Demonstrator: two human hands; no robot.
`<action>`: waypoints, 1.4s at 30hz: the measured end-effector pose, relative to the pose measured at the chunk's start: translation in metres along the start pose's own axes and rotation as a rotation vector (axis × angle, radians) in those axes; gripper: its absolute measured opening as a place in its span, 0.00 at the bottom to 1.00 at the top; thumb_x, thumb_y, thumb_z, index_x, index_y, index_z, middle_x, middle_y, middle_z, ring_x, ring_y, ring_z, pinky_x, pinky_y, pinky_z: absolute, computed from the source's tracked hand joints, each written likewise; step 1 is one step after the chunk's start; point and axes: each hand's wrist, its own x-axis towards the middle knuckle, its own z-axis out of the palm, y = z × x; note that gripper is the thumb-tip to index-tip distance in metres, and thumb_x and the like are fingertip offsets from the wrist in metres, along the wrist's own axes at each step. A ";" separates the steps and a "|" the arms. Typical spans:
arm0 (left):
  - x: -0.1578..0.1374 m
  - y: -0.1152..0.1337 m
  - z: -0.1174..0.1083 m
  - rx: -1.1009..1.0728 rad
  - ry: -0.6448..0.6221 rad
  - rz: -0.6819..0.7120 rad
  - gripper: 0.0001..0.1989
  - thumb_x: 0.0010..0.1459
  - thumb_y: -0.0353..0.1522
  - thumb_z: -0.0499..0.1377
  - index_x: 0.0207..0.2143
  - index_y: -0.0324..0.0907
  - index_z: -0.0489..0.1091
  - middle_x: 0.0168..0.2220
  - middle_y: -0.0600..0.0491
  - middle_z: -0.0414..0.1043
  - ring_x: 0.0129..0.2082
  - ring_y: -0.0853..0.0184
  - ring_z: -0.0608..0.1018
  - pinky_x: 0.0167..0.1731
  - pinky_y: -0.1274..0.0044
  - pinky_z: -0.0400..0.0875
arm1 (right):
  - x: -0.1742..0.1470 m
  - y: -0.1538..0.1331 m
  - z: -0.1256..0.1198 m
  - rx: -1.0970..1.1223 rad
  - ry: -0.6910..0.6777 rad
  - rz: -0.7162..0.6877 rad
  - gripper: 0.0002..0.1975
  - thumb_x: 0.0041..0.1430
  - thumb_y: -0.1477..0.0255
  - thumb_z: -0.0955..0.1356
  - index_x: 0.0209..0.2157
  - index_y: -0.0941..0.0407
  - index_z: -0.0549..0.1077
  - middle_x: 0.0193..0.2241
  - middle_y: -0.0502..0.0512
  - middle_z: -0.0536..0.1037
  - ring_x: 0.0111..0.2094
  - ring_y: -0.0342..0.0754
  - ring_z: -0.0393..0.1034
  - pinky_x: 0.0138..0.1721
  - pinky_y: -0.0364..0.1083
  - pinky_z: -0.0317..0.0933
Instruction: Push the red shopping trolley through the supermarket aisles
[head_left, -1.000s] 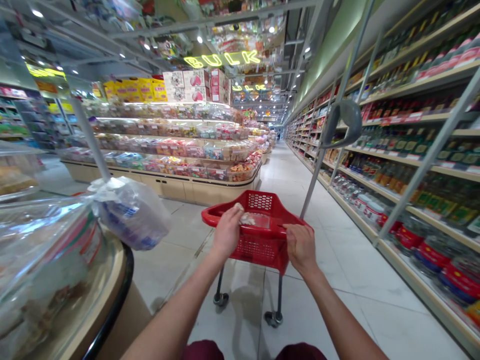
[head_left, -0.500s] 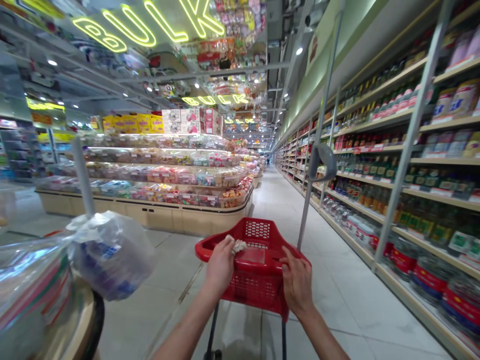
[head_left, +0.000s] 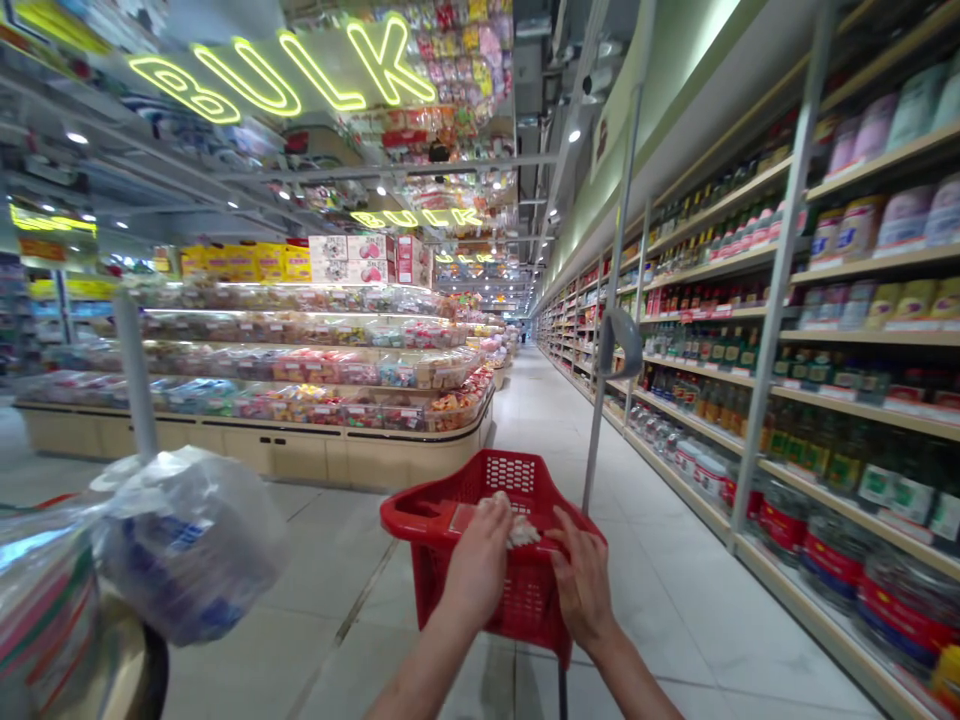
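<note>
In front of me stands a red plastic shopping cart [head_left: 517, 470] with a perforated basket and thin dark legs. My left hand [head_left: 480, 560] is closed on a crumpled whitish cloth [head_left: 521, 530], pressed against the cart's near rim around its middle. At the rim's right end, my right hand [head_left: 585, 580] grips the cart with bent fingers over the red edge. Its thumb is not clearly seen.
Shelves of bottles and jars [head_left: 825, 450] line the right side. A bulk-goods counter [head_left: 300, 400] stands ahead left. Close on the left, a clear plastic bag [head_left: 195, 540] hangs by a post [head_left: 135, 380]. A grey pole [head_left: 600, 430] rises behind the cart.
My left hand has slid to the right along the rim with the cloth, closer to my right hand. The right hand's raised index finger has come down. The view has shifted slightly.
</note>
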 end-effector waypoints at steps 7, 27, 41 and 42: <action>-0.001 -0.003 -0.002 0.041 0.038 0.060 0.19 0.52 0.23 0.47 0.47 0.41 0.65 0.49 0.47 0.67 0.50 0.63 0.68 0.47 0.68 0.69 | -0.002 -0.004 -0.009 0.042 0.016 0.023 0.23 0.59 0.66 0.53 0.56 0.54 0.51 0.40 0.56 0.73 0.42 0.51 0.66 0.45 0.55 0.53; 0.004 0.014 -0.008 -0.055 -0.141 0.218 0.17 0.53 0.25 0.48 0.45 0.39 0.66 0.50 0.48 0.66 0.55 0.65 0.61 0.55 0.67 0.57 | 0.021 -0.013 -0.004 -0.054 -0.014 0.228 0.21 0.60 0.66 0.51 0.49 0.59 0.63 0.38 0.58 0.76 0.42 0.48 0.67 0.46 0.52 0.48; -0.020 -0.026 -0.030 -0.052 -0.057 0.002 0.21 0.50 0.21 0.46 0.46 0.40 0.65 0.50 0.48 0.66 0.55 0.65 0.61 0.52 0.66 0.62 | 0.031 -0.019 -0.016 0.002 -0.204 0.221 0.22 0.61 0.65 0.52 0.54 0.60 0.57 0.29 0.55 0.77 0.35 0.49 0.70 0.41 0.50 0.56; -0.026 -0.040 -0.034 -0.022 -0.019 -0.071 0.22 0.49 0.21 0.46 0.45 0.40 0.66 0.50 0.48 0.66 0.54 0.64 0.63 0.51 0.65 0.63 | 0.030 -0.018 -0.016 0.020 -0.188 0.207 0.22 0.61 0.66 0.52 0.53 0.60 0.58 0.30 0.55 0.77 0.36 0.49 0.70 0.42 0.50 0.56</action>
